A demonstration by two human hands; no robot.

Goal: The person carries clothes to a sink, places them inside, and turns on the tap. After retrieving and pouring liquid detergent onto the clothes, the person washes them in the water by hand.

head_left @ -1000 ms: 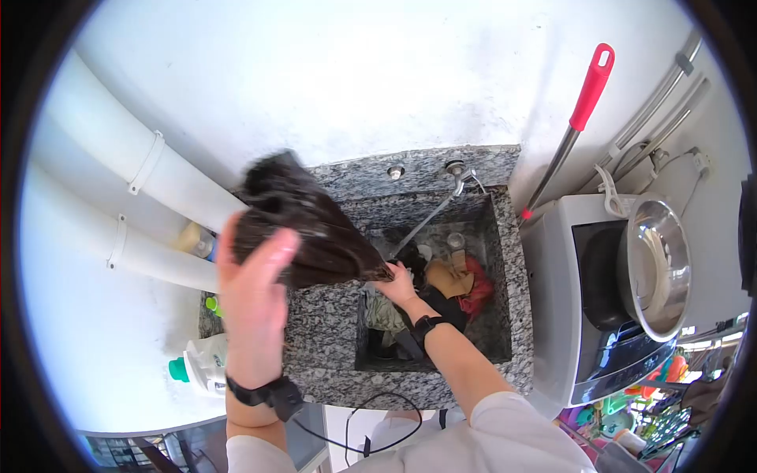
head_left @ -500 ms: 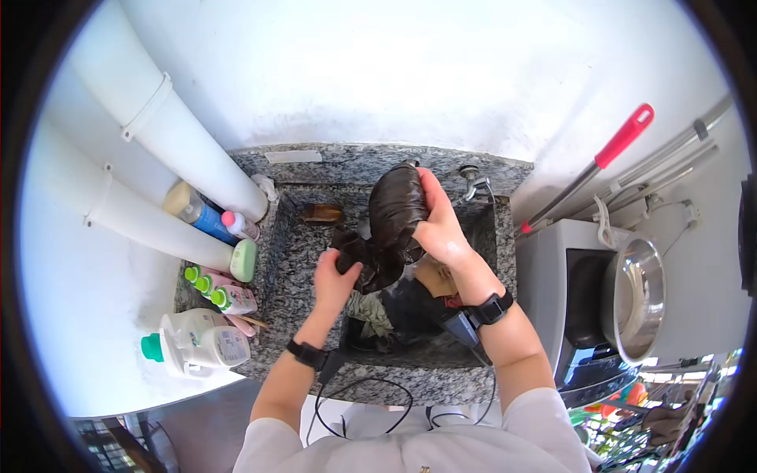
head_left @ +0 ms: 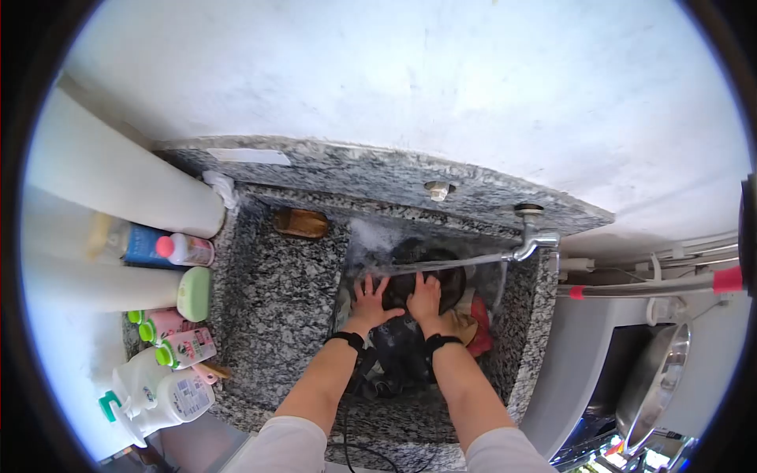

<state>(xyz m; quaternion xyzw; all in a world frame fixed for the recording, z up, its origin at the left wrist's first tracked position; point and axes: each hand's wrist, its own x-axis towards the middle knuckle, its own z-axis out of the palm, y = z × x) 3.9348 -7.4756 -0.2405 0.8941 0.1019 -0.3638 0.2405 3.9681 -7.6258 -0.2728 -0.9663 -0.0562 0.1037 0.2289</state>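
Note:
Both of my hands are down in the granite sink basin [head_left: 516,339]. My left hand [head_left: 371,306] lies with its fingers spread on wet cloth. Close to its right, my right hand [head_left: 425,301] rests with fingers apart at the edge of the dark brown cloth [head_left: 449,285]. Black cloth [head_left: 398,347] lies below and between the hands, and tan cloth [head_left: 457,322] and red cloth [head_left: 479,325] are to the right. Water streams leftward from the metal tap [head_left: 530,243], passing just above my fingertips. White foam [head_left: 371,236] is at the basin's upper left.
A wooden brush [head_left: 301,223] lies on the ribless granite slab [head_left: 276,307] left of the basin. Bottles, including a large white jug [head_left: 181,396], and a green soap bar [head_left: 194,293] line the left side. A metal bowl [head_left: 654,386] stands at the right beside a red-handled pole [head_left: 727,279].
The dark brown cloth has gone from my raised hands down into the basin. Both hands have moved down and opened. The view has shifted and tilted.

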